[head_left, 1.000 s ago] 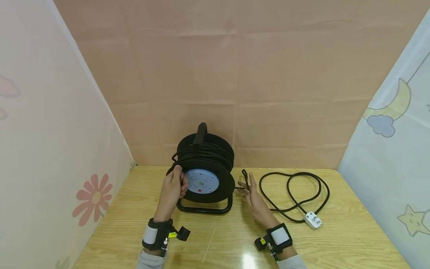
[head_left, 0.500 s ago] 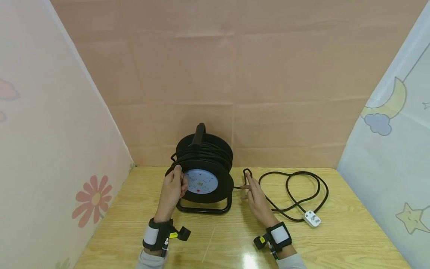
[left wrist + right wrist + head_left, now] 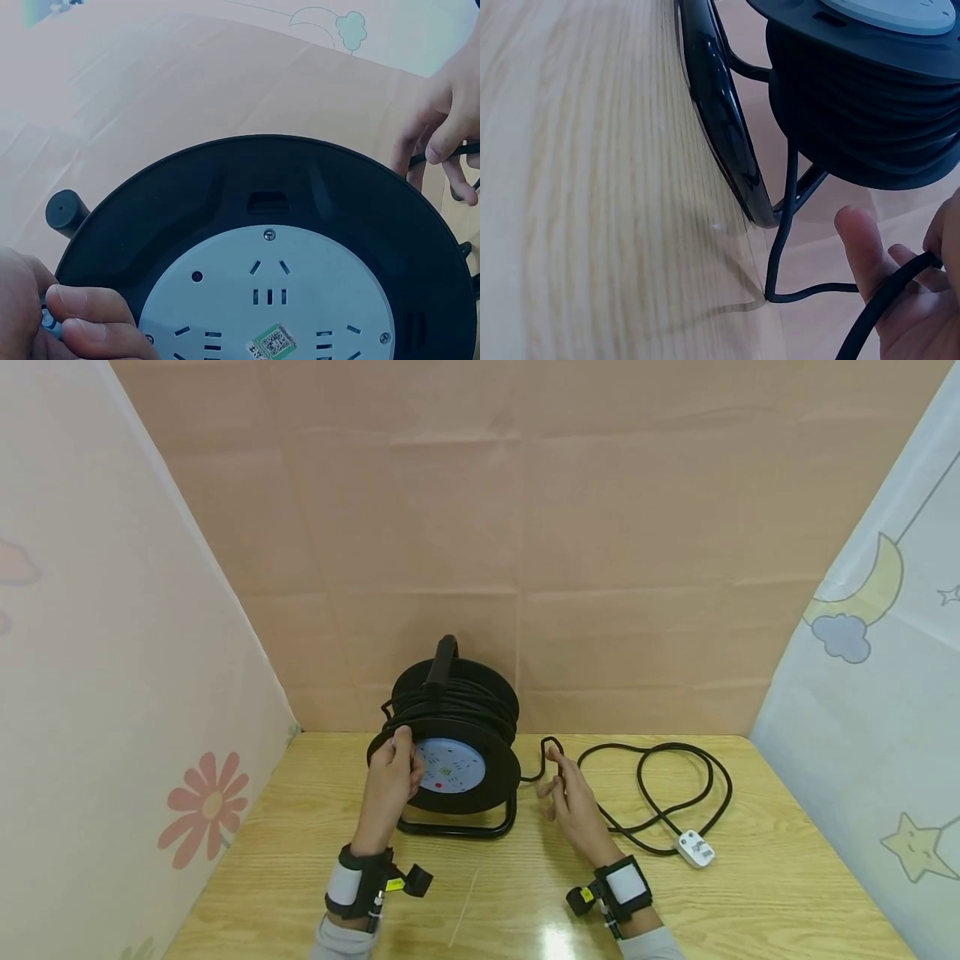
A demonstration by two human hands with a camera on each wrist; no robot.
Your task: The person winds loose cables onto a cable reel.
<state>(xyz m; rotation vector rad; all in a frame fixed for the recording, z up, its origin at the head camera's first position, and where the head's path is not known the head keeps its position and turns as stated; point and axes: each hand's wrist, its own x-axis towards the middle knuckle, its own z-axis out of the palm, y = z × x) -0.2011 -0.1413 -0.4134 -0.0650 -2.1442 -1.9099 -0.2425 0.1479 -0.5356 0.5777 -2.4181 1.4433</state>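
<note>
A black cable reel (image 3: 501, 768) stands on the table, with a pale blue socket panel (image 3: 457, 764) on its front and black cable wound round its drum. My left hand (image 3: 388, 781) grips a small light-blue knob (image 3: 51, 322) at the upper left of that front disc; the fingers hide most of it. To the right of the reel, my right hand (image 3: 576, 802) holds the black cable (image 3: 782, 225) between thumb and fingers. From the drum the cable droops in a slack bend, then runs across the fingers in the right wrist view.
Loose cable lies in loops (image 3: 729, 785) on the right of the table, ending in a white plug (image 3: 695, 849). The reel has a tubular stand (image 3: 459, 832) and a carry handle (image 3: 442, 667). Brown paper (image 3: 622, 543) hangs behind; printed sheets flank both sides.
My left hand has shifted slightly right with the knob, and the socket panel has turned a little clockwise. My right fingers have curled in, and the cable toward the reel has gone slacker.
</note>
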